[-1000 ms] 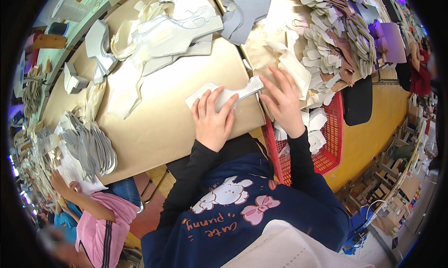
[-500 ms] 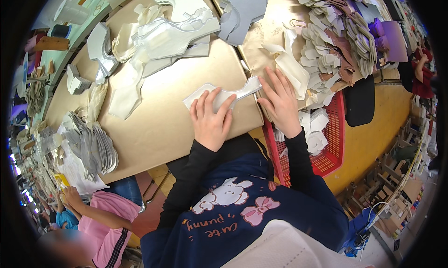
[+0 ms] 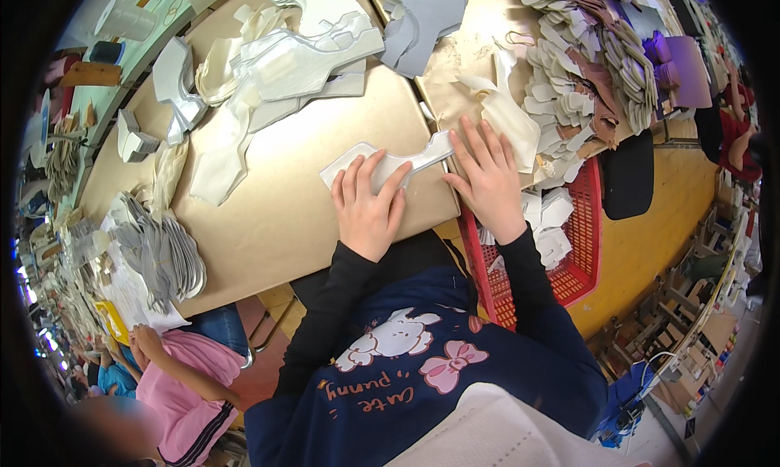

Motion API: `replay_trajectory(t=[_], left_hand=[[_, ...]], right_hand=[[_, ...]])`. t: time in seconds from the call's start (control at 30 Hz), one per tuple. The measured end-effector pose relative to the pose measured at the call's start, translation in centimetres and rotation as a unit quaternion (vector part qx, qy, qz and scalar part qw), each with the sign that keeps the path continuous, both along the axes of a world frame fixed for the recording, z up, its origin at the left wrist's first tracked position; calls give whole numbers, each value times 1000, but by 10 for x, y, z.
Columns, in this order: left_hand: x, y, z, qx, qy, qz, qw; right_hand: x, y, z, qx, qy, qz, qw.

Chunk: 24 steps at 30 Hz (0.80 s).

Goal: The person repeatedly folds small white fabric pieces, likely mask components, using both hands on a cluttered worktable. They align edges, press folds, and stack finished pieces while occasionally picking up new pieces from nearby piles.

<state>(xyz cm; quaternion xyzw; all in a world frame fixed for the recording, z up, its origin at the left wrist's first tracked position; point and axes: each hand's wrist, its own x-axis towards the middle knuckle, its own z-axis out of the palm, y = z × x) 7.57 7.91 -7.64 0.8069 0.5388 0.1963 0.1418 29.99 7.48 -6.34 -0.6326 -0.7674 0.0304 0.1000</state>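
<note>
A pale shoe-upper-shaped piece [image 3: 424, 156] lies flat near the front edge of the tan-covered table [image 3: 325, 231]. My left hand [image 3: 367, 207] rests on its wide left part, fingers spread. At its narrow right end, my right hand [image 3: 490, 178] lies with fingers stretched out, the fingertips at or on the tip of the piece. Parts of the piece are hidden under my left fingers. Right of my right hand are cream cut pieces [image 3: 513, 125]. Farther back lies a heap of white and clear-edged cut pieces [image 3: 313, 56].
Grey cut pieces [image 3: 422, 24] lie at the back, and bundled pieces [image 3: 565, 85] pile up at the right. A red plastic basket [image 3: 591, 223] with white scraps stands beside my right arm. Stacked grey pieces [image 3: 154, 247] lie at the left, near a person in pink [image 3: 191, 369].
My left hand stays on the piece. My right hand has shifted very slightly, and the person in pink has moved an arm.
</note>
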Motion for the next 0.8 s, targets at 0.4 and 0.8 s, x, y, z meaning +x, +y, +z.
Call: replay_trajectory(t=[0.4, 0.8], left_hand=[[-1, 1, 1, 2, -14, 0, 1000], [-10, 1, -7, -36, -157, 24, 987]], right_hand=[[-12, 10, 2, -83, 12, 65, 994], [-28, 5, -5, -72, 36, 154, 985]])
